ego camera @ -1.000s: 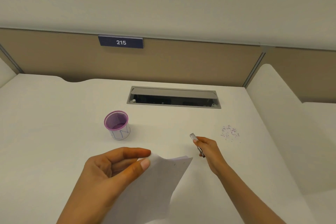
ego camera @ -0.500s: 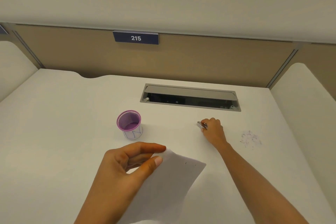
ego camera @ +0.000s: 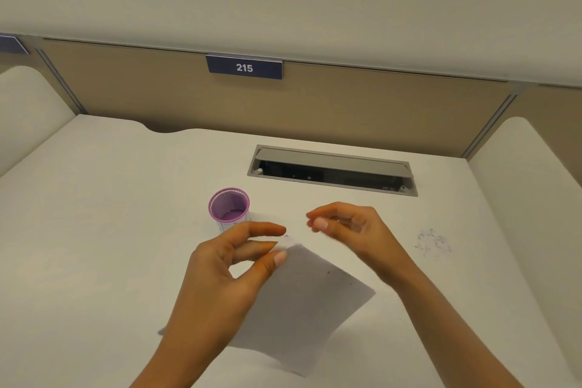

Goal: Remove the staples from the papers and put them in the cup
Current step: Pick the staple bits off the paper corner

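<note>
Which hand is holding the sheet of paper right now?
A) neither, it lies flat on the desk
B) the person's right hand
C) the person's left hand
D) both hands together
C: the left hand pinches the top corner of the paper between thumb and fingers. The right hand hovers near that corner with a visible gap between its fingertips and the sheet.

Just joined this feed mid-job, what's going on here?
A person's left hand pinches the top corner of a sheet of paper over the desk. The right hand hovers beside that corner, fingers curled; whether it pinches anything is too small to tell. The purple mesh cup stands upright behind the left hand. Tiny bits lie scattered further right.
</note>
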Motion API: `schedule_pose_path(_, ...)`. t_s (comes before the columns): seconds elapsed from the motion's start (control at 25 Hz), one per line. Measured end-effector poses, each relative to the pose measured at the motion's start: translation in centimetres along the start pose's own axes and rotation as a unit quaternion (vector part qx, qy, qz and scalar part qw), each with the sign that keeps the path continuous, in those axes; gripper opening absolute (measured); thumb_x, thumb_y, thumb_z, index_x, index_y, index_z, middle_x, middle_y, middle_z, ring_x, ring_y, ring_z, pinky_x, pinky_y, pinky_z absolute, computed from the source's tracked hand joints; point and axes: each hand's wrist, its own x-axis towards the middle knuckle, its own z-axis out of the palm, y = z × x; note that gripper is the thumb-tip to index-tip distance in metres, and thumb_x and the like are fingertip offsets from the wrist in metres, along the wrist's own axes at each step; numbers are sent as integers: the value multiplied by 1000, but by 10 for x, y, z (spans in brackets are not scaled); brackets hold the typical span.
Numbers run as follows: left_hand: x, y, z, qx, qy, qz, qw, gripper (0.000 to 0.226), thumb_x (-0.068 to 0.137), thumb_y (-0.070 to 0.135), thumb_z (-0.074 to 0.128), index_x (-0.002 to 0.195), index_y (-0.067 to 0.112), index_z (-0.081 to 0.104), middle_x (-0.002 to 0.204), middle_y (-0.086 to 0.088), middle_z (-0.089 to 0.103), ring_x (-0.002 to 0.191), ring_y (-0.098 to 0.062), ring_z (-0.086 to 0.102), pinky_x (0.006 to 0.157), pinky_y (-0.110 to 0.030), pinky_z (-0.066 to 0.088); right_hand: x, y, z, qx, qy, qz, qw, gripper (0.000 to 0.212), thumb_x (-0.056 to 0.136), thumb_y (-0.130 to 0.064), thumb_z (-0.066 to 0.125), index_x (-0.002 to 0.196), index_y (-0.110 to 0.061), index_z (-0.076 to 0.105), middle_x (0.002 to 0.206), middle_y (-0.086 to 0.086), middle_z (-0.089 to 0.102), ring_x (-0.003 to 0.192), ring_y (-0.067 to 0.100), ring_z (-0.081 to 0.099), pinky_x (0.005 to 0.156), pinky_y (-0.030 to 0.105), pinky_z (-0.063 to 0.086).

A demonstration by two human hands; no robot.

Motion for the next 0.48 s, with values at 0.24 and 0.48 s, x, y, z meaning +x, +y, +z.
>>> schedule_pose_path(0.24, -4, 8, 2, 22, 6, 78, 997, 17, 73, 35, 67, 86, 26, 72, 85, 13, 75, 87, -4, 69, 73, -11, 45, -63, -49, 23, -29, 72, -137, 988, 16, 82, -39, 64, 99, -40, 66, 99, -22, 68, 93, 6, 64, 74, 12, 52)
schedule_pose_path(0.48, -19, 8, 13, 145, 143, 168, 965, 28, 75, 52, 63, 98, 37, 57, 102, 12, 65, 86, -13, 60, 76, -14, 45, -89, -54, 42, -148, 274, -221, 924, 22, 82, -42, 59, 97, -29, 68, 91, -13, 70, 75, -1, 62, 69, 3, 47)
